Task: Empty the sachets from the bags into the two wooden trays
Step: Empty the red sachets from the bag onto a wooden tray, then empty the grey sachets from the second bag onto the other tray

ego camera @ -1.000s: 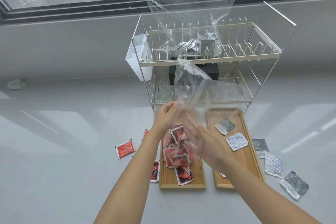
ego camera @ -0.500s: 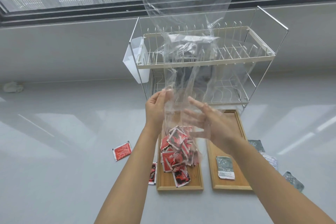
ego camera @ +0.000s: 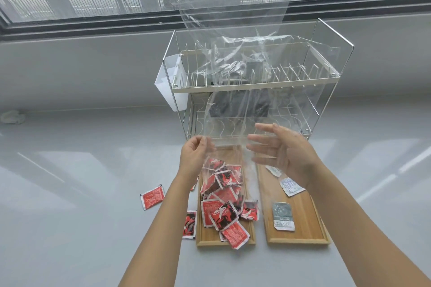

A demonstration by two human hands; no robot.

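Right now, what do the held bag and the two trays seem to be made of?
Bag: thin clear plastic film, glossy; the rack shows through its creases. Left tray and right tray: seemingly wood or bamboo, pale matte, with visible grain.

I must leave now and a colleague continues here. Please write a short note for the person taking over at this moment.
Left hand pinches the edge of the clear bag, held up, mouth down. Right hand is open beside the bag.
Done: red sachets piled in the left tray; a few grey sachets in the right tray.
Left: one red sachet on the table and another beside the left tray; a second bag on the rack.
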